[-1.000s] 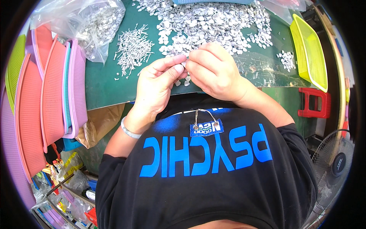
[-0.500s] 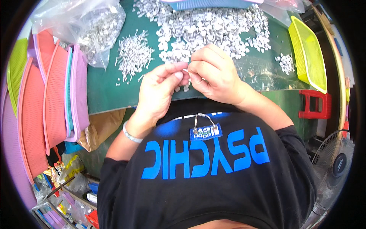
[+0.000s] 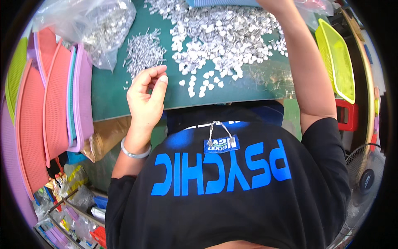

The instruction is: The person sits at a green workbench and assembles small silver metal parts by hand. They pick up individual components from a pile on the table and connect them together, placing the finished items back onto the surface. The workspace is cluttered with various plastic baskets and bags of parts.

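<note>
My left hand (image 3: pixel 146 96) is at the near edge of a pile of small, thin silvery pins (image 3: pixel 145 50). Its thumb and forefinger are apart and bent, and I see nothing between them. My right arm stretches far across the table to the blue basket (image 3: pixel 224 3) at the upper edge. Only part of my right hand (image 3: pixel 277 4) shows at the basket's right end; its fingers are cut off by the picture's edge. Between my arms spreads a large heap of silvery heart-shaped pieces (image 3: pixel 224 37), with several loose hearts (image 3: pixel 203 85) closer to me.
A clear plastic bag (image 3: pixel 103 37) of small metal parts lies at the far left of the green table (image 3: pixel 112 99). Stacked coloured baskets (image 3: pixel 56 99) stand left. A yellow-green basket (image 3: pixel 336 58) sits right, above a red stool (image 3: pixel 347 114) and a fan (image 3: pixel 365 182).
My hands have parted from their pinch above the near edge. The left moved left to the pins; the right reached away to the blue basket, which shifted slightly.
</note>
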`<state>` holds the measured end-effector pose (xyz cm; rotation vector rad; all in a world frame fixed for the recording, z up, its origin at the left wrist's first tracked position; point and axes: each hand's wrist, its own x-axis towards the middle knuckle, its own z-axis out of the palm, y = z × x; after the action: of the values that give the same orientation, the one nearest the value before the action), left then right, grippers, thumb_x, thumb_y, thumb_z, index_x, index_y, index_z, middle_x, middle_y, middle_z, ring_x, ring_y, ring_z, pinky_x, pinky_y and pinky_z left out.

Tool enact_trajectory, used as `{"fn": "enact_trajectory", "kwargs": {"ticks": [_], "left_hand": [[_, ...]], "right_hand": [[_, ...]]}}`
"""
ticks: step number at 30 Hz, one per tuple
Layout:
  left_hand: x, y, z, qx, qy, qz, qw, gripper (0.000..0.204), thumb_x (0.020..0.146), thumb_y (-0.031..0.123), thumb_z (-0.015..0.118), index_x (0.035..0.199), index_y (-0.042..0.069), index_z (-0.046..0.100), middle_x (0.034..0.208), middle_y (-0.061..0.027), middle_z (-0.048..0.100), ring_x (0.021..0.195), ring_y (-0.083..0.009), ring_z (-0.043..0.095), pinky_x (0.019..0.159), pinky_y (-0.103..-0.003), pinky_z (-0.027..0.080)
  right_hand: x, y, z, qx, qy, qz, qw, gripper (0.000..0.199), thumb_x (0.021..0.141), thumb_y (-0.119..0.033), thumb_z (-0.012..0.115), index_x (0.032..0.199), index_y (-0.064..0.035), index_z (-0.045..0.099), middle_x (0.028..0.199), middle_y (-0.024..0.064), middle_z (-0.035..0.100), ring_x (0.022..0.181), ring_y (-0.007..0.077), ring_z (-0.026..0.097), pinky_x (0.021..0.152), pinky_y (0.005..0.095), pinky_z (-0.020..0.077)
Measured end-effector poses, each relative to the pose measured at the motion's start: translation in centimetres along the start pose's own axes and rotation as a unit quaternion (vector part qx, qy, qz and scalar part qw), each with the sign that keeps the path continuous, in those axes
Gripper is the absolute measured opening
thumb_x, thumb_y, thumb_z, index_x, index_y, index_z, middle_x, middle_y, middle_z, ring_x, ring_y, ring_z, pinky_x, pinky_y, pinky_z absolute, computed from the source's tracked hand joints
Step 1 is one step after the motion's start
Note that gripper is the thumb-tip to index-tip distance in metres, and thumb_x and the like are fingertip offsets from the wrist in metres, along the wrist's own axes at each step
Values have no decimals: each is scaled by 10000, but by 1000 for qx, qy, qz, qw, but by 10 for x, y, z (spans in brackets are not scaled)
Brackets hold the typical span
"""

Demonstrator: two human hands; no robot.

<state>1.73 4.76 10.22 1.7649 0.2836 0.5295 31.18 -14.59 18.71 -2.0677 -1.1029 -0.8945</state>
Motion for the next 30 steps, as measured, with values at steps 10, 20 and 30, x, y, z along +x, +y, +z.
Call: {"fn": "enact_trajectory", "kwargs": {"ticks": [10, 20, 30], "left_hand": [[-20, -7, 0, 227, -56, 203, 951, 189, 722, 12, 746, 906, 39, 712, 804, -80, 630, 749, -242, 595, 658, -333, 473], [-20, -8, 26, 277, -80, 263, 921, 205, 675, 101, 793, 837, 84, 668, 812, -44, 597, 740, -247, 573, 646, -357, 461], [-23, -7, 28, 284, -53, 241, 926, 206, 649, 91, 791, 797, 91, 648, 781, -32, 580, 725, -242, 566, 627, -354, 456]], "right_hand": [[-123, -92, -39, 107, -132, -35, 985, 105, 810, -87, 722, 904, -62, 681, 876, 85, 641, 828, 293, 621, 724, 381, 505], [-164, -136, -30, 186, -247, -78, 948, 282, 720, -15, 759, 987, -62, 677, 897, 71, 590, 793, 264, 584, 685, 360, 481], [-170, -137, -26, 144, -249, -107, 952, 236, 749, -128, 719, 983, -104, 689, 841, 27, 538, 807, 225, 543, 706, 356, 430]]}}
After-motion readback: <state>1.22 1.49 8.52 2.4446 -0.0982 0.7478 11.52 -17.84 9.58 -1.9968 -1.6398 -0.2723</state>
